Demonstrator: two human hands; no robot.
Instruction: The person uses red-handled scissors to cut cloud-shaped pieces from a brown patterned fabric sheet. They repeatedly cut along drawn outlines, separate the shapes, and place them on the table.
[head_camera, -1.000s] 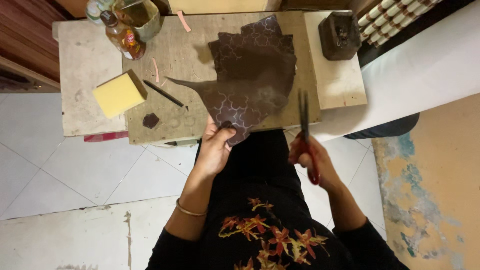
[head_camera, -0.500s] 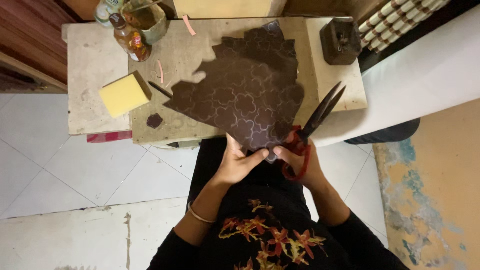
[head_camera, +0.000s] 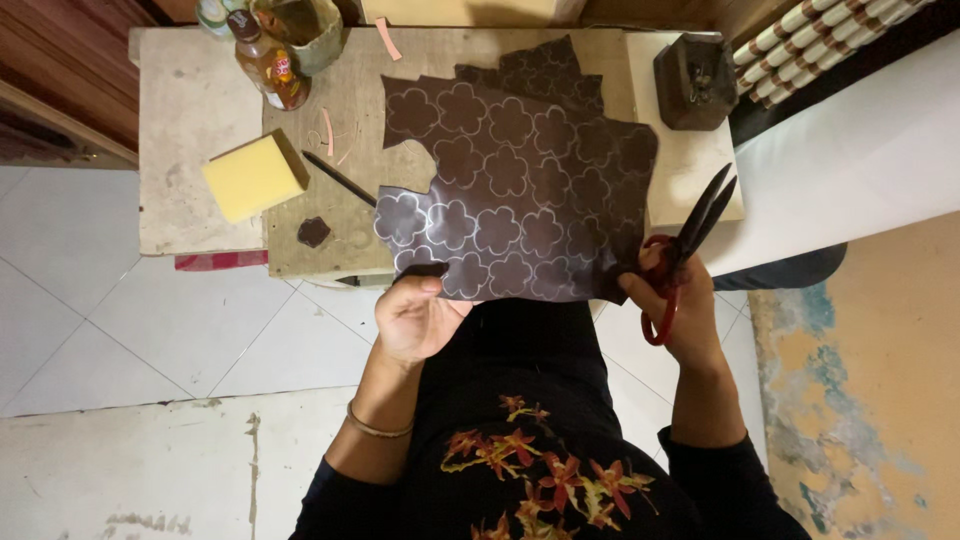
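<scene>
Sheet (head_camera: 510, 190) now spread flatter on table (head_camera: 190, 150); soft, floppy, light. Left hand (head_camera: 415, 315) pinches its near edge, right hand (head_camera: 675, 290) grips scissors (head_camera: 690, 235), blades together; hold near edge.

A yellow sponge block (head_camera: 254, 176) lies on the left part of the pale tabletop (head_camera: 180, 120), with a thin dark pencil-like tool (head_camera: 338, 178) just beside it and a small dark leather scrap (head_camera: 313, 232) near the front edge. A brown glass bottle (head_camera: 268, 65) stands at the back, next to a greenish cup (head_camera: 305, 30). A dark square box (head_camera: 694, 80) sits at the right end. Below is a white tiled floor (head_camera: 150, 340).
</scene>
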